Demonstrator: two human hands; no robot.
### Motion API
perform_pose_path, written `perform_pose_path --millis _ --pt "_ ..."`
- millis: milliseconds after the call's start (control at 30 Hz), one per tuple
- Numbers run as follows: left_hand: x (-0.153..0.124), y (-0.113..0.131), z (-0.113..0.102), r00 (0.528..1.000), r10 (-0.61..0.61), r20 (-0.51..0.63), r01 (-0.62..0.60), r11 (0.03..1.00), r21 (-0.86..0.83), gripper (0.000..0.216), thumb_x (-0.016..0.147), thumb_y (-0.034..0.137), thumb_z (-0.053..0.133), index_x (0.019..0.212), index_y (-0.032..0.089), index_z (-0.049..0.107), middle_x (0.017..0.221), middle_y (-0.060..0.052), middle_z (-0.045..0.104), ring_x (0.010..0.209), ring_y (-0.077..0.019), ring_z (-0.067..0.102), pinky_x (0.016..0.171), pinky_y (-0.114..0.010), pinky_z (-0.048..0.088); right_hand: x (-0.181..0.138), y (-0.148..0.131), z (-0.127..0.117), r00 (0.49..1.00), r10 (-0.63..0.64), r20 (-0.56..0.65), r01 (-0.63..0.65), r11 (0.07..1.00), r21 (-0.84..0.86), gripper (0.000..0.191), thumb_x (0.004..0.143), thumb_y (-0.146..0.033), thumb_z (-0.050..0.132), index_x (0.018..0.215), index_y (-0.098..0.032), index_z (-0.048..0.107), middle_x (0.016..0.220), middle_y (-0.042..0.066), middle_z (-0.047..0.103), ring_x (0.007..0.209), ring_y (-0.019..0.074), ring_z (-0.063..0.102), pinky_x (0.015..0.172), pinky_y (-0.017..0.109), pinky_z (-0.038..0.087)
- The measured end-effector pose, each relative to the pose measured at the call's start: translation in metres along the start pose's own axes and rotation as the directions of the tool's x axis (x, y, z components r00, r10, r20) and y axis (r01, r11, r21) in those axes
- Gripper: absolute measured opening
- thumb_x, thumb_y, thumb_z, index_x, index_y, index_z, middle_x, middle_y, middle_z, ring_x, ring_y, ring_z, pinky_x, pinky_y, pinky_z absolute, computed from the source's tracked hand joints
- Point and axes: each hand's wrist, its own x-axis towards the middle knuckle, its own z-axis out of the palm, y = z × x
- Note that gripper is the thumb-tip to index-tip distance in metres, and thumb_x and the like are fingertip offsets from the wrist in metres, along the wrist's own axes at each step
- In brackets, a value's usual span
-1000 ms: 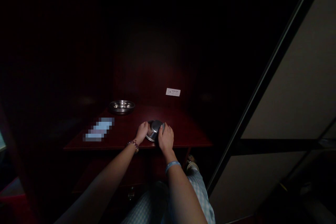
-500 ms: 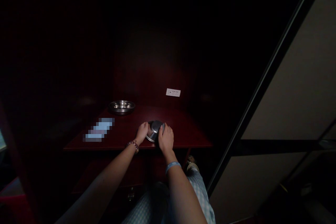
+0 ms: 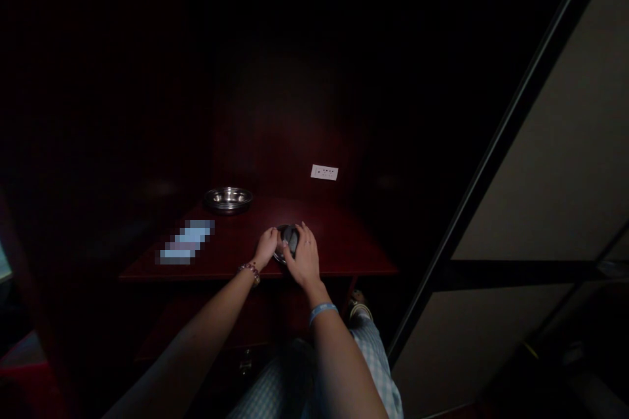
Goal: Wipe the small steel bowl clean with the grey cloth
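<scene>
At the front part of the dark red desk (image 3: 236, 255), a shiny steel bowl (image 3: 281, 254) is held between my two hands. My left hand (image 3: 266, 245), with a beaded bracelet at the wrist, grips the bowl's left rim with the fingers curled in. Over the bowl's right side lies my right hand (image 3: 304, 256), a blue band on its wrist. Beneath its fingers is a dark grey pad (image 3: 289, 239), pressed against the bowl; its exact kind is hard to make out in the dim light.
More steel bowls, apparently stacked (image 3: 228, 200), stand at the back left of the desk. A blurred light-blue flat item (image 3: 187, 242) lies on the left. A white socket plate (image 3: 324, 173) is on the back wall. A pale panel with a dark frame (image 3: 540, 144) rises on the right.
My right hand and the grey pad have slid left from the bowl's right edge over its middle. My left hand keeps its grip on the rim.
</scene>
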Motion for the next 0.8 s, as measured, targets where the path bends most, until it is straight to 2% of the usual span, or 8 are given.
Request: perform_pose_path --millis 100,233,333,467,600,800 --pt "-0.0013 0.0023 -0.0011 1.0 -0.026 0.016 0.027 1.0 -0.016 0.029 0.081 0.034 0.042 0.058 0.02 0.049 0.053 0.001 0.053 0.053 -0.0136 0.05 0.057 -0.025 0.04 -0.001 -0.0043 -0.0026 0.996 -0.078 0.032 0.077 0.997 0.008 0.053 0.087 -0.042 0.045 0.131 -0.014 0.041 0.142 0.014 0.037 0.131 0.0255 0.032 0.107 0.044 0.03" --pt "-0.0024 0.0043 -0.0019 0.998 -0.039 0.039 0.039 0.999 -0.009 0.031 0.082 0.036 0.042 0.056 0.02 0.048 0.049 0.002 0.05 0.049 -0.0134 0.048 0.054 -0.026 0.039 -0.0007 -0.0071 -0.0046 0.995 -0.076 0.059 0.076 0.997 0.003 0.05 0.085 -0.041 0.048 0.128 -0.015 0.043 0.141 0.013 0.037 0.129 0.0257 0.033 0.107 0.043 0.03" --pt "-0.0025 0.004 -0.0018 1.0 -0.015 0.026 0.015 1.0 0.021 0.031 0.082 0.035 0.041 0.056 0.021 0.046 0.051 0.002 0.051 0.05 -0.0134 0.048 0.054 -0.026 0.039 0.0 -0.0083 -0.0053 0.997 -0.033 0.063 0.034 0.999 -0.009 0.047 0.086 -0.041 0.048 0.126 -0.017 0.046 0.139 0.013 0.037 0.127 0.0257 0.034 0.106 0.043 0.032" --pt "-0.0021 0.0032 -0.001 0.999 0.006 0.038 -0.008 0.999 0.042 0.031 0.083 0.032 0.037 0.055 0.021 0.045 0.051 0.001 0.05 0.051 -0.0135 0.049 0.056 -0.026 0.039 0.0015 -0.0101 -0.0056 0.995 0.086 0.058 -0.084 0.996 -0.044 0.044 0.088 -0.045 0.045 0.123 -0.019 0.05 0.129 0.013 0.043 0.12 0.0268 0.039 0.1 0.044 0.036" --pt "-0.0011 0.0034 0.0002 0.999 -0.025 0.03 0.024 0.999 0.039 0.029 0.082 0.033 0.037 0.056 0.021 0.046 0.054 0.001 0.052 0.053 -0.0141 0.05 0.058 -0.026 0.04 0.0041 -0.0094 -0.0063 0.993 0.104 0.053 -0.101 0.994 -0.045 0.044 0.089 -0.043 0.044 0.125 -0.019 0.049 0.122 0.013 0.049 0.113 0.0246 0.045 0.098 0.041 0.037" --pt "0.0 0.0003 0.0012 1.0 -0.022 0.016 0.021 0.998 0.064 0.028 0.082 0.034 0.036 0.065 0.019 0.053 0.067 -0.003 0.061 0.063 -0.0151 0.055 0.064 -0.026 0.043 0.007 -0.0038 -0.0079 0.993 0.121 0.003 -0.121 0.991 -0.05 0.04 0.094 -0.033 0.032 0.126 -0.015 0.05 0.123 0.011 0.057 0.117 0.0216 0.047 0.108 0.043 0.024"
